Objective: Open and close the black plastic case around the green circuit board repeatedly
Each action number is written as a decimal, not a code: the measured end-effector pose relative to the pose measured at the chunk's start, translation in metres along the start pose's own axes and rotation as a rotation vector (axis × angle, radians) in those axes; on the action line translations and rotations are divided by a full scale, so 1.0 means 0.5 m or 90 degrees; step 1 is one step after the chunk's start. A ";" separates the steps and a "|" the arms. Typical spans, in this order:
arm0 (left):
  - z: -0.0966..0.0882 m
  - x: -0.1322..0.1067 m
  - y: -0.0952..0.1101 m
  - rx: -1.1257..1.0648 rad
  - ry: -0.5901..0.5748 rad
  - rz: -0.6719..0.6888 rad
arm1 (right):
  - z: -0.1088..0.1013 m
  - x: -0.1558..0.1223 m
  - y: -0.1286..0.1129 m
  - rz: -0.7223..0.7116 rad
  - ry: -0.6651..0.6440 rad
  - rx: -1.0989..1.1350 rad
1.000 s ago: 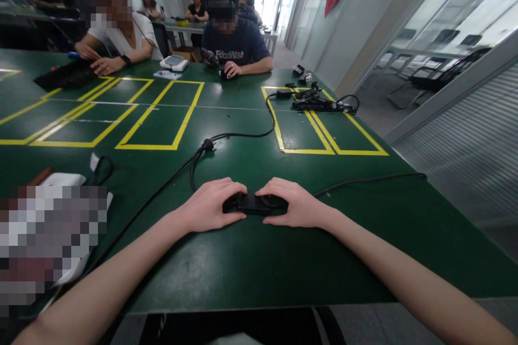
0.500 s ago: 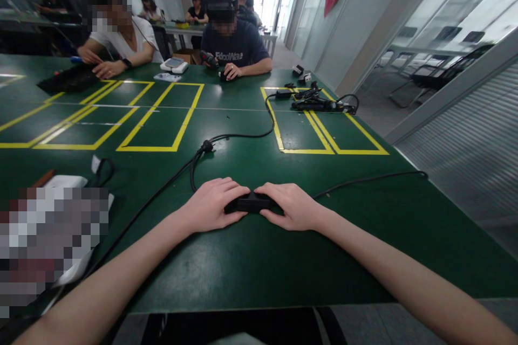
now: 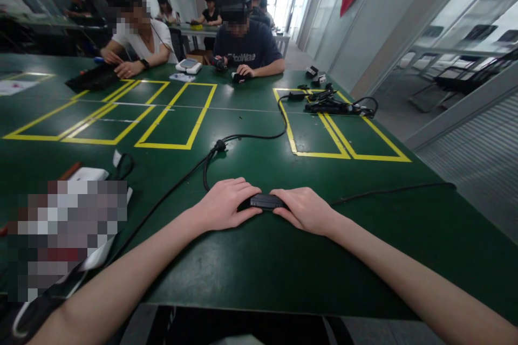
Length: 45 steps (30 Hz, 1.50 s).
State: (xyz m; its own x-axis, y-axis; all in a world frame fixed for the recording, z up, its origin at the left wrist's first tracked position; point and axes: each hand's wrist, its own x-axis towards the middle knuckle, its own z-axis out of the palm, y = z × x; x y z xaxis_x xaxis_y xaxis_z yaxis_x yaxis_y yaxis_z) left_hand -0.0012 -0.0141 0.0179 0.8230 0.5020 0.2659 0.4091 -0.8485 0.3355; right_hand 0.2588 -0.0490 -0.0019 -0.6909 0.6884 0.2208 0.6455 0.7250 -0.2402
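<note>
A black power adapter rests low over the green table, gripped at its two ends. My left hand has its fingers and thumb closed round the left end. Round the right end my right hand is closed in the same way, thumb in front. Both hands cover the adapter's ends. A black cord runs from beside my right hand to the table's right edge. Beyond my left hand lies a black plug among looped cable.
A pixelated item lies at the left with a white edge. Yellow tape rectangles mark the table. Black cables are bundled at the back right. Across the table sit two people, one in a dark shirt, one in a white shirt.
The whole view has swung left, so everything sits further right in the picture. The adapter looks slightly turned, its ridged face now showing. Both hands keep their hold.
</note>
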 end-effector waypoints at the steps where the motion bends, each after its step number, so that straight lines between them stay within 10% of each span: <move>1: 0.001 0.000 0.000 0.000 0.003 0.000 | 0.000 0.000 0.000 0.003 0.007 0.008; 19: 0.000 0.001 0.002 0.023 0.010 0.014 | -0.007 0.001 -0.005 -0.004 0.055 0.064; 30: 0.009 0.005 0.018 0.116 0.092 0.086 | -0.047 -0.005 -0.011 0.235 -0.092 0.747; 37: -0.002 -0.010 0.003 0.125 0.250 0.139 | -0.102 -0.028 0.086 0.333 0.264 0.680; 45: 0.011 -0.005 0.011 0.039 0.079 0.119 | -0.182 -0.121 0.228 0.392 0.646 0.458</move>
State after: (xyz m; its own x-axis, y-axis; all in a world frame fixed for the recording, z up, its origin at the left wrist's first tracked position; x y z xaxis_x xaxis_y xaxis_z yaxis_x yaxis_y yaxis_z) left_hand 0.0012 -0.0208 0.0143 0.8331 0.3494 0.4288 0.2812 -0.9351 0.2156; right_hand 0.4039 -0.0057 0.0431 0.3775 0.8298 0.4111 0.2352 0.3435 -0.9092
